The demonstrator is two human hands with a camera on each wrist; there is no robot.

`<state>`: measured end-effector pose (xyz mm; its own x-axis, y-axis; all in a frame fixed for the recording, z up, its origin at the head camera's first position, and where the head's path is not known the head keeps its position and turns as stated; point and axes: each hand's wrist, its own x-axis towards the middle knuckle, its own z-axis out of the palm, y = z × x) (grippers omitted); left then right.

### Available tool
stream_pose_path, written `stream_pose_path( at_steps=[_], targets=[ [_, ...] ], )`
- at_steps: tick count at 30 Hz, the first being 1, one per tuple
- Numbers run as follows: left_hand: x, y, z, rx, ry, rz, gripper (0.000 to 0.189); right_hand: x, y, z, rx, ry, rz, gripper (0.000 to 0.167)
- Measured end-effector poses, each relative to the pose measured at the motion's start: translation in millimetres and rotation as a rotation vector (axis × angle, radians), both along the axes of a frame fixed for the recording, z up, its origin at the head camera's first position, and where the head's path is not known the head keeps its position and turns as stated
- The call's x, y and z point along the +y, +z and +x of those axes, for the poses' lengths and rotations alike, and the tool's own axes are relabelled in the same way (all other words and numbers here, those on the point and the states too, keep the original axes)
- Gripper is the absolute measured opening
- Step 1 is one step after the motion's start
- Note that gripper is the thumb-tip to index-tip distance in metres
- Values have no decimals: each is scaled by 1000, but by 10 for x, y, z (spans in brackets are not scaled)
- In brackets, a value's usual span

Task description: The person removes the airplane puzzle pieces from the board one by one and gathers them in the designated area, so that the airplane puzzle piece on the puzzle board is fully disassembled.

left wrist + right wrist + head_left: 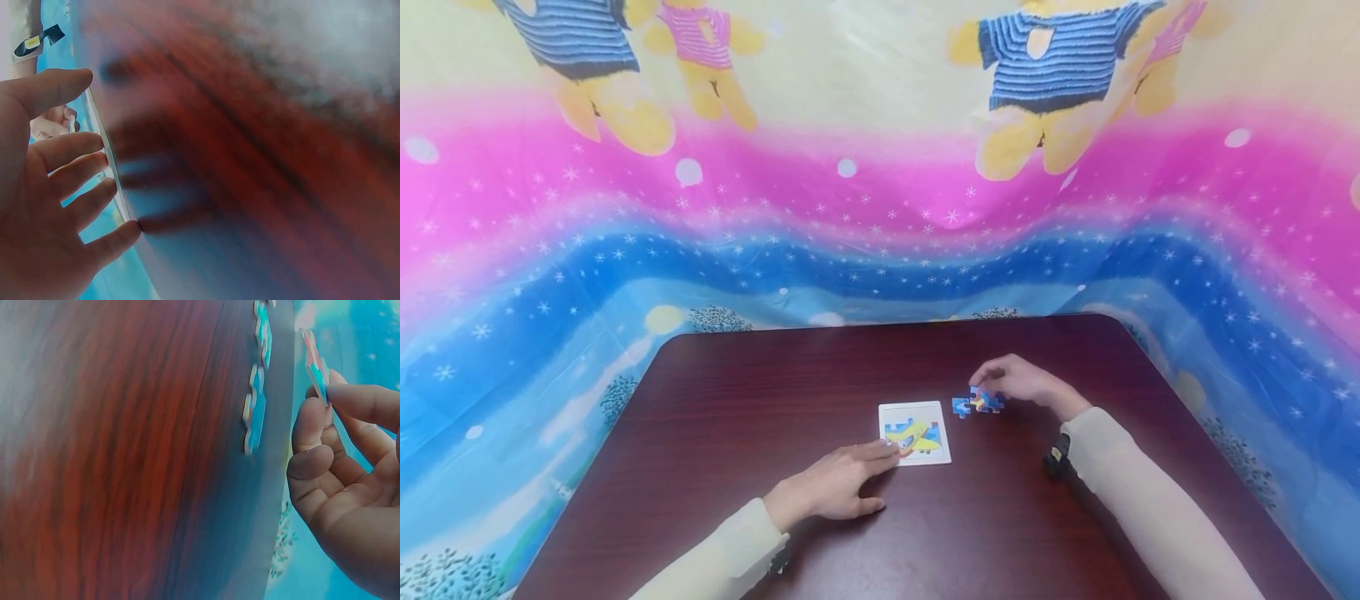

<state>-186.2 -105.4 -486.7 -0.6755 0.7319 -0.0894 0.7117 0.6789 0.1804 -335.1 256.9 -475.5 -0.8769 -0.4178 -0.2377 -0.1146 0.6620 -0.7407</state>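
Note:
My right hand pinches a jigsaw piece between thumb and fingertips, above the table. Beneath and beside it, loose jigsaw pieces with blue printing lie on the wood; two clusters of them show edge-on in the right wrist view. To their left lies a white-framed puzzle board that bears a yellow airplane picture on blue. My left hand has its fingers extended, the tips over the board's lower left edge. In the left wrist view those fingers look spread; the board does not show there.
A dark reddish-brown table spans the work area, with rounded far corners. Behind and around it hangs a colorful curtain printed with bears and snowflakes. A black band with a device sits at the right wrist.

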Motion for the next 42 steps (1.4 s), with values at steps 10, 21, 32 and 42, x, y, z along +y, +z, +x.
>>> stream_pose_path(
  at_steps=[10,21,32,42],
  targets=[
    [0,3,-23,-5,3,-6,68,271,-9,-37,-6,-22,-5,20],
    [3,2,-23,-2,-4,-7,66,468,-52,-23,8,-47,46,21],
    [1,10,-23,6,-12,-5,66,590,-81,4,11,-76,90,21],
    [-4,-14,-9,6,-8,9,66,576,-59,27,28,-72,108,22]
  ],
)
